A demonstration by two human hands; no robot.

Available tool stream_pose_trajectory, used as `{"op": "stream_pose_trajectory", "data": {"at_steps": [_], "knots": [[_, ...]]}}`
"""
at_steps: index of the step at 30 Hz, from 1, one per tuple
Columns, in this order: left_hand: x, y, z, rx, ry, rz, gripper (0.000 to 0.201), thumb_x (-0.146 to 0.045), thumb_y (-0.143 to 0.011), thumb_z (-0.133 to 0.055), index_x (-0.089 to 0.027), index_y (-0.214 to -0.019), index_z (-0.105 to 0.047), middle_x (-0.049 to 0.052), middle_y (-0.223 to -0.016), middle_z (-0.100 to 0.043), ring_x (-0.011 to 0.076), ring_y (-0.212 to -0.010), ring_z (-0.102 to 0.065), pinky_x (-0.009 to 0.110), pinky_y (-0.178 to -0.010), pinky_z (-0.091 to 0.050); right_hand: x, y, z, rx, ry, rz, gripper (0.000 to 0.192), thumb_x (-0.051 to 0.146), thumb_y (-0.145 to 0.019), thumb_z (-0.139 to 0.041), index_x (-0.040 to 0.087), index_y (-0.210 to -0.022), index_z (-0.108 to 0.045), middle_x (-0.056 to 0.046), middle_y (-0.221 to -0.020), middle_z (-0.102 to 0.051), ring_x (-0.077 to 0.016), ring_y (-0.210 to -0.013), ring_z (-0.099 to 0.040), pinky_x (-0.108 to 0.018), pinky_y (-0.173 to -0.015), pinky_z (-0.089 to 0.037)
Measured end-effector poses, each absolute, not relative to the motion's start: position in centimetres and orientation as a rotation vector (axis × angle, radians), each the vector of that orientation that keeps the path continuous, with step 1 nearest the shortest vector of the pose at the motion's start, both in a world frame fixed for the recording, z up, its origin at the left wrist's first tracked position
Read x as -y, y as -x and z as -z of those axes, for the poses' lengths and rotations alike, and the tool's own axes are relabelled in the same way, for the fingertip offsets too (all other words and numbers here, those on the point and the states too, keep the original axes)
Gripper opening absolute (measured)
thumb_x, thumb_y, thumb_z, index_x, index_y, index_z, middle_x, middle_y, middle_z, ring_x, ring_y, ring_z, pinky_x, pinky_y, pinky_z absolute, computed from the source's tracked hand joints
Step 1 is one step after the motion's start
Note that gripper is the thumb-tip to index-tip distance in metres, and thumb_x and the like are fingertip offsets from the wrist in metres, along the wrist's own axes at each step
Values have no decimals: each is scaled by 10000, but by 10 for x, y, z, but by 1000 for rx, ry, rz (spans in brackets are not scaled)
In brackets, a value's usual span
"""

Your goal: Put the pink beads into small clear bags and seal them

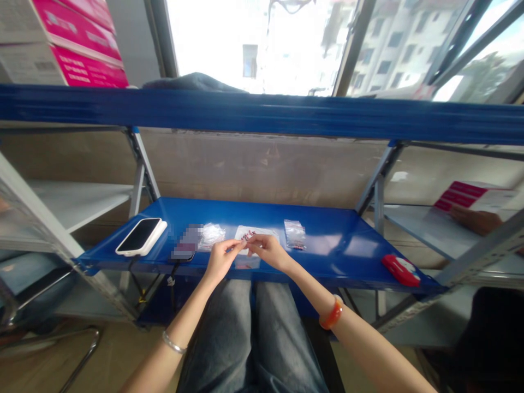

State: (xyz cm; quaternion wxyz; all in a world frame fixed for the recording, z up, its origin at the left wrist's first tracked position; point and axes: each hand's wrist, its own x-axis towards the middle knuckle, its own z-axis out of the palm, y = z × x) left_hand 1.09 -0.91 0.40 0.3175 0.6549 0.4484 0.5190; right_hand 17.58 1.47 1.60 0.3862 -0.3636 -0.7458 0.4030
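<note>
From the head camera, looking down over my knees: my left hand (221,257) and my right hand (267,250) meet at the near edge of the blue shelf (335,240), fingertips almost touching. Between them I pinch a small clear bag (245,238) with tiny red pieces inside. Both hands are closed on it, thumb against forefinger, the left on its left end and the right on its right end. The bag's long axis runs left to right, across me, so each hand is equally near to its own end. It sits just above a white sheet (256,233) that lies flat on the shelf, and I cannot tell whether the bag touches the sheet.

Just to the right of my right hand, slightly farther back, lies another small clear bag (295,233) with red bits at its bottom; my right hand is the nearer one to it. To the left of my left hand lies a crumpled clear bag (212,235), then a phone (141,236) on a white block near the shelf's left end. A red case (402,269) rests well off to the right, near the front edge. At the far right, on the neighbouring shelf, another person's hand (477,220) rests by a pink and white box (470,196).
</note>
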Motion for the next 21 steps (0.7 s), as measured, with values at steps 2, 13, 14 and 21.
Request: {"op": "stream_pose_trajectory", "data": {"at_steps": [2, 13, 14, 21], "knots": [[8, -13, -1, -1179, -1729, -1316, 255, -370, -783, -593, -154, -820, -723, 36, -848, -740, 222, -835, -669, 281, -762, -502, -15, -185, -14, 1911, 927, -1072, 196, 318, -768, -584, 163, -820, -693, -31, -705, -709, -176, -717, -663, -292, -723, -496], [-18, -57, 19, -1031, -1602, -1119, 224, -345, -706, -668, -159, -806, -743, 42, -807, -744, 224, -814, -684, 287, -754, -523, -15, -251, 2, 1817, 1134, -1247, 409, 459, -691, -651, 134, -929, -721, -87, -830, -731, -199, -747, -668, -299, -672, -498], [-22, -62, 20, -1001, -1571, -1092, 221, -339, -700, -674, -156, -804, -742, 44, -791, -744, 220, -796, -686, 290, -742, -529, -16, -258, 1, 1828, 1158, -1241, 417, 465, -697, -644, 137, -943, -718, -88, -836, -731, -200, -753, -666, -290, -657, -490], [-56, -112, 18, -938, -1444, -1017, 210, -304, -677, -708, -117, -769, -731, 81, -709, -731, 192, -702, -682, 290, -688, -533, -42, -305, -7, 1815, 1289, -1154, 378, 429, -688, -650, 150, -931, -725, -77, -826, -729, -180, -727, -654, -238, -572, -436]]}}
